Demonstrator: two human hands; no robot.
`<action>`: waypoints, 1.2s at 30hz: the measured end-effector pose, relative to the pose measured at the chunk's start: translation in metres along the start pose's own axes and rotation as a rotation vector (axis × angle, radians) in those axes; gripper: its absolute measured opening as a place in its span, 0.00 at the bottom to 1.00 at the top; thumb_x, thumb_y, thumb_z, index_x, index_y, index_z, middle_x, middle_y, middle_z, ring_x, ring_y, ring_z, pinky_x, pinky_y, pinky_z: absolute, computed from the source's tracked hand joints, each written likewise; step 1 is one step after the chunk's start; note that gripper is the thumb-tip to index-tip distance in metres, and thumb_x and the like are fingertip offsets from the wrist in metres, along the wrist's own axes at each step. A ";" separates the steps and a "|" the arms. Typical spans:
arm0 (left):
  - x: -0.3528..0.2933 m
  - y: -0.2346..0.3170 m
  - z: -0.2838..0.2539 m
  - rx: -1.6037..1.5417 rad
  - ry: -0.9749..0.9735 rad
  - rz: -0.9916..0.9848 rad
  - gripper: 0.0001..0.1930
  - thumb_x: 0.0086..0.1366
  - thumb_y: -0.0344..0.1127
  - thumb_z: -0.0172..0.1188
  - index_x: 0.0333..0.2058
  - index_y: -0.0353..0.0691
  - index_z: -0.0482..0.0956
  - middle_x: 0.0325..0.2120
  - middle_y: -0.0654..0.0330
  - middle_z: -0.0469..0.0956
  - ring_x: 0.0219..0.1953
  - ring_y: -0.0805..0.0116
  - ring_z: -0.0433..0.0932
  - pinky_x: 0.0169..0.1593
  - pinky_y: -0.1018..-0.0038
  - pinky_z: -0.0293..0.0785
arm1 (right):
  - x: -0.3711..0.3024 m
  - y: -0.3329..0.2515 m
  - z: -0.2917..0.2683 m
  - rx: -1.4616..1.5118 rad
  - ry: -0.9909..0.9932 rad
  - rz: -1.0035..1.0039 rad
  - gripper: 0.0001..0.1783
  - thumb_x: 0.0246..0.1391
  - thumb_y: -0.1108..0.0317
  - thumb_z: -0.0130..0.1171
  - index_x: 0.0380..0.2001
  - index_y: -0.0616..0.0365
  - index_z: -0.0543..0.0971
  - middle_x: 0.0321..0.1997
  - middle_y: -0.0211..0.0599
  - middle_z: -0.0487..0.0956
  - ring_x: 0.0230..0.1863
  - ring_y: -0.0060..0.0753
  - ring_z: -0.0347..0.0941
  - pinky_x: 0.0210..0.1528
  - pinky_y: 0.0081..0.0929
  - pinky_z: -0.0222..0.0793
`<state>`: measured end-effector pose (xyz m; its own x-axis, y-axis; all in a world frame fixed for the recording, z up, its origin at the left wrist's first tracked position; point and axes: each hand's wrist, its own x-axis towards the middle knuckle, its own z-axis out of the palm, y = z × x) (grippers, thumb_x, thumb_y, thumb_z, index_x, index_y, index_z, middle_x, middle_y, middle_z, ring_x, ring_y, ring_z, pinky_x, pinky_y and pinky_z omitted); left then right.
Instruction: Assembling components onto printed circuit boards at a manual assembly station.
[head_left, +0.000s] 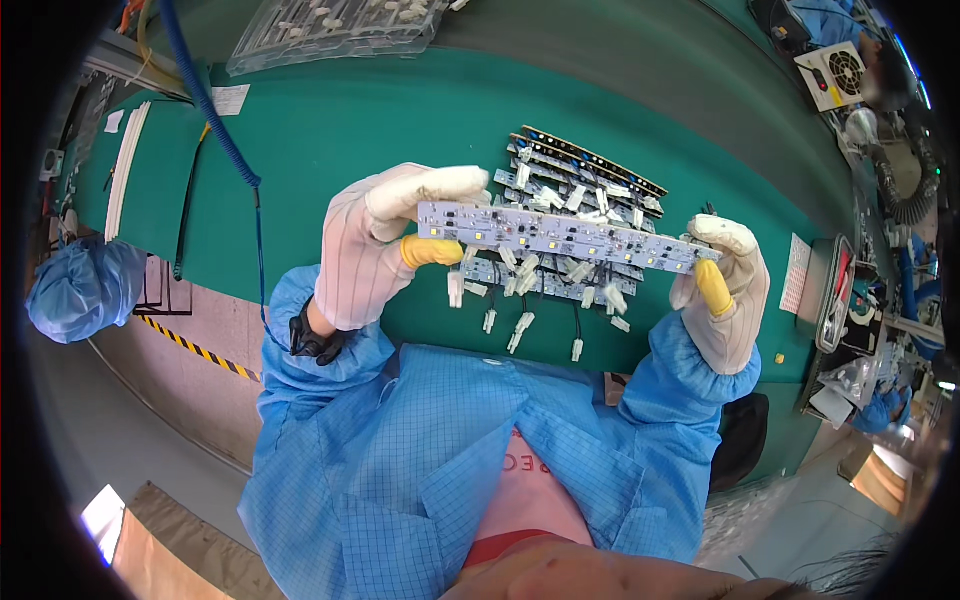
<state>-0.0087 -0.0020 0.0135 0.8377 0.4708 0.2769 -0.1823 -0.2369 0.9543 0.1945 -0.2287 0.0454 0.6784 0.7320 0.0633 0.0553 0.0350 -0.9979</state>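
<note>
Left hand, right hand, seemingly tight around circuit board ends

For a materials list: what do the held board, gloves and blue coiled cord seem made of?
Board: straight, pale-coated, perhaps laminate or metal; core unclear. Gloves: matte, striped fabric, softly creased; yellow thumb tips look rubbery. Blue coiled cord: probably satin plastic, from its even, tight coils.

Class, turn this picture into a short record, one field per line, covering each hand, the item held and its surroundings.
Left hand: gloved, gripping the left end of the circuit board
Right hand: gloved, gripping its right end
Held item: long, narrow, dotted with small components
Behind it: pile of boards with white connectors
Surface: green table
Upper left: clear tray
</note>
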 end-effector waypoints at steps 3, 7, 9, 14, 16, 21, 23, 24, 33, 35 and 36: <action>-0.002 0.003 0.003 -0.076 0.032 -0.098 0.35 0.52 0.60 0.61 0.45 0.32 0.75 0.34 0.52 0.79 0.35 0.68 0.80 0.39 0.76 0.75 | 0.002 -0.001 0.000 0.003 -0.055 0.039 0.22 0.52 0.56 0.63 0.42 0.63 0.73 0.30 0.31 0.73 0.21 0.15 0.68 0.24 0.11 0.62; -0.003 0.003 -0.001 -0.071 0.007 -0.119 0.35 0.51 0.60 0.62 0.46 0.32 0.74 0.35 0.54 0.79 0.34 0.69 0.80 0.40 0.78 0.76 | 0.003 0.002 -0.004 -0.033 -0.074 0.007 0.20 0.54 0.59 0.62 0.40 0.64 0.73 0.31 0.30 0.73 0.25 0.16 0.71 0.27 0.11 0.64; -0.004 0.003 -0.004 -0.039 -0.032 -0.176 0.36 0.50 0.59 0.63 0.46 0.31 0.74 0.36 0.54 0.79 0.34 0.70 0.80 0.40 0.77 0.76 | 0.003 0.001 -0.004 -0.076 -0.086 -0.008 0.19 0.54 0.60 0.61 0.40 0.64 0.73 0.31 0.30 0.73 0.26 0.16 0.71 0.28 0.11 0.64; -0.003 0.004 0.000 -0.130 0.018 -0.156 0.37 0.50 0.60 0.63 0.47 0.31 0.73 0.38 0.50 0.78 0.36 0.66 0.79 0.42 0.74 0.76 | 0.002 -0.003 -0.001 -0.082 -0.064 0.052 0.18 0.52 0.62 0.63 0.41 0.63 0.73 0.30 0.31 0.74 0.23 0.16 0.70 0.25 0.12 0.63; -0.001 -0.002 0.000 -0.053 0.077 -0.086 0.39 0.50 0.62 0.62 0.49 0.31 0.71 0.38 0.46 0.78 0.41 0.62 0.78 0.45 0.70 0.75 | 0.000 -0.004 0.003 -0.071 -0.051 0.044 0.20 0.50 0.62 0.64 0.42 0.63 0.73 0.30 0.32 0.74 0.22 0.15 0.69 0.25 0.12 0.62; -0.003 -0.002 -0.004 -0.088 0.073 -0.059 0.35 0.52 0.55 0.64 0.48 0.29 0.72 0.40 0.51 0.78 0.41 0.66 0.78 0.45 0.74 0.74 | -0.001 -0.007 0.005 -0.072 -0.104 0.045 0.20 0.53 0.60 0.61 0.44 0.61 0.74 0.29 0.34 0.77 0.20 0.18 0.68 0.24 0.15 0.63; -0.002 -0.004 -0.005 -0.022 0.105 -0.034 0.39 0.50 0.61 0.62 0.48 0.29 0.73 0.40 0.50 0.78 0.42 0.66 0.78 0.46 0.73 0.74 | -0.001 -0.004 0.003 -0.094 -0.109 0.026 0.19 0.53 0.60 0.60 0.44 0.61 0.74 0.31 0.35 0.77 0.20 0.18 0.69 0.23 0.16 0.65; -0.003 -0.006 -0.004 -0.007 0.126 -0.036 0.40 0.51 0.62 0.61 0.49 0.29 0.72 0.40 0.49 0.78 0.43 0.65 0.78 0.47 0.72 0.73 | -0.001 -0.005 0.004 -0.085 -0.108 0.031 0.19 0.53 0.61 0.60 0.44 0.61 0.74 0.32 0.36 0.77 0.20 0.19 0.70 0.23 0.17 0.65; 0.005 -0.001 -0.003 0.184 0.133 -0.150 0.42 0.56 0.68 0.51 0.50 0.31 0.71 0.38 0.54 0.79 0.40 0.70 0.79 0.46 0.76 0.72 | -0.002 -0.014 0.006 0.042 -0.188 0.055 0.32 0.50 0.49 0.62 0.48 0.67 0.71 0.24 0.35 0.77 0.21 0.18 0.70 0.26 0.13 0.62; 0.006 -0.003 -0.003 0.211 0.120 -0.185 0.42 0.56 0.69 0.50 0.50 0.31 0.71 0.36 0.55 0.80 0.39 0.71 0.79 0.46 0.76 0.73 | -0.004 -0.010 0.006 0.106 -0.190 0.059 0.32 0.51 0.51 0.62 0.48 0.68 0.70 0.28 0.38 0.78 0.21 0.18 0.70 0.25 0.13 0.63; 0.006 -0.004 -0.003 0.193 0.120 -0.177 0.41 0.56 0.68 0.50 0.50 0.31 0.72 0.35 0.56 0.80 0.38 0.72 0.79 0.47 0.76 0.73 | -0.003 -0.008 0.007 0.104 -0.186 0.045 0.31 0.51 0.51 0.62 0.48 0.67 0.70 0.28 0.38 0.78 0.21 0.18 0.70 0.25 0.13 0.63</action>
<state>-0.0046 0.0040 0.0120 0.7788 0.6137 0.1300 0.0724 -0.2939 0.9531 0.1864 -0.2265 0.0530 0.5311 0.8470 0.0239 -0.0546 0.0623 -0.9966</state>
